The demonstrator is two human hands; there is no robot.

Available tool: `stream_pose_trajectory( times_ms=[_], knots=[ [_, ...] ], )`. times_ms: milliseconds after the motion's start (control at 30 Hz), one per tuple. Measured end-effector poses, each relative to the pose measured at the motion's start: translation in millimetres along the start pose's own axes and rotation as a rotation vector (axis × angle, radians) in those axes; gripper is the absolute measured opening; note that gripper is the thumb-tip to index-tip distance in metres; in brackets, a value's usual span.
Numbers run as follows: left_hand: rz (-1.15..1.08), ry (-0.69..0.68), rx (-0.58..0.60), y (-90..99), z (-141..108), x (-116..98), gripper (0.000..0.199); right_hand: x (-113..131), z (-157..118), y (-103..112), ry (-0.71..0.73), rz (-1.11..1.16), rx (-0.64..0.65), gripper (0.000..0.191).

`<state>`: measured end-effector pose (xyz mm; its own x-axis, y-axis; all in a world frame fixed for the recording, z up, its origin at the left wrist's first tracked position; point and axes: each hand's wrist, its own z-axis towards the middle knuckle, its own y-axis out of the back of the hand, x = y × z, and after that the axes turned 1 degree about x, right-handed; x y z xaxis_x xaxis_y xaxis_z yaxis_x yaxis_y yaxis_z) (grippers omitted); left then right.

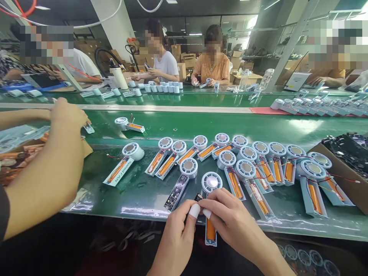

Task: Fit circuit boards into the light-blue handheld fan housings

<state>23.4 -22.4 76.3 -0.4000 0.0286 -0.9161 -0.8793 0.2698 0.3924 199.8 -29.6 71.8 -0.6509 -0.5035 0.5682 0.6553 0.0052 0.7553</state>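
In front of me a pale blue handheld fan (212, 181) lies at the bench edge, its handle open and an orange battery (211, 230) inside. Above that handle my left hand (179, 234) pinches a small black circuit board (198, 197), mostly hidden by my fingers. My right hand (232, 214) is closed against the left fingertips; what it pinches is hidden. Both thumbs wear white covers. Just left lies another fan (188, 167) with a black circuit board (176, 193) seated in its handle.
Several open fans (245, 168) with orange batteries spread to the right. A cardboard box (342, 188) of black boards stands far right. At left, a co-worker's arm (48, 168) reaches over a box toward the green belt (184, 124). Several people work opposite.
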Motion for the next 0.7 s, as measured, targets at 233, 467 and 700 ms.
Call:
stream_pose_trajectory(
  times_ms=[233, 467, 700],
  knots=[
    [0.038, -0.016, -0.052, -1.4, 0, 3, 0.041, -3, 2, -6, 0.006, 0.072, -0.106, 0.023],
    [-0.001, -0.008, -0.081, -2.3, -2, 14, 0.033, 0, 5, -9, -0.019, 0.011, -0.24, 0.021],
    [0.034, -0.004, -0.126, -5.3, -5, 25, 0.035, 4, 8, -7, -0.073, -0.142, -0.2, 0.02]
  ],
)
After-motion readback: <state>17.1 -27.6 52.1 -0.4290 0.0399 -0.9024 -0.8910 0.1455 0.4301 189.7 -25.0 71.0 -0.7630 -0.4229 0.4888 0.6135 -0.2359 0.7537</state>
